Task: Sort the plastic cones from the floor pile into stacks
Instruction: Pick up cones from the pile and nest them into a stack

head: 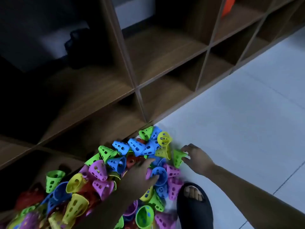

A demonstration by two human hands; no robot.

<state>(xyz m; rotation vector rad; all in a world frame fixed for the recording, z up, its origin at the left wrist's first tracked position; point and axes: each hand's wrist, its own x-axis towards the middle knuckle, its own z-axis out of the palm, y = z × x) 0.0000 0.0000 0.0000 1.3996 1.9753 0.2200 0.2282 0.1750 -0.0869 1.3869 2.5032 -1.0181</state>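
A loose pile of perforated plastic cones point(105, 176) in green, blue, yellow, purple and red lies on the floor against a shelf's base. My left hand point(138, 172) reaches into the middle of the pile with its fingers stretched over a red cone point(132, 161). Its thumb lies at the rim of a blue cone point(160, 177). At the pile's right edge, my right hand point(197, 158) pinches the narrow end of a green cone point(178, 158) that lies on its side. No stack is visible.
A dark wooden cubby shelf point(137, 90) runs diagonally behind the pile. Pale floor tiles point(239, 121) spread to the right. My foot in a black sandal point(194, 205) stands just right of the pile's lower edge.
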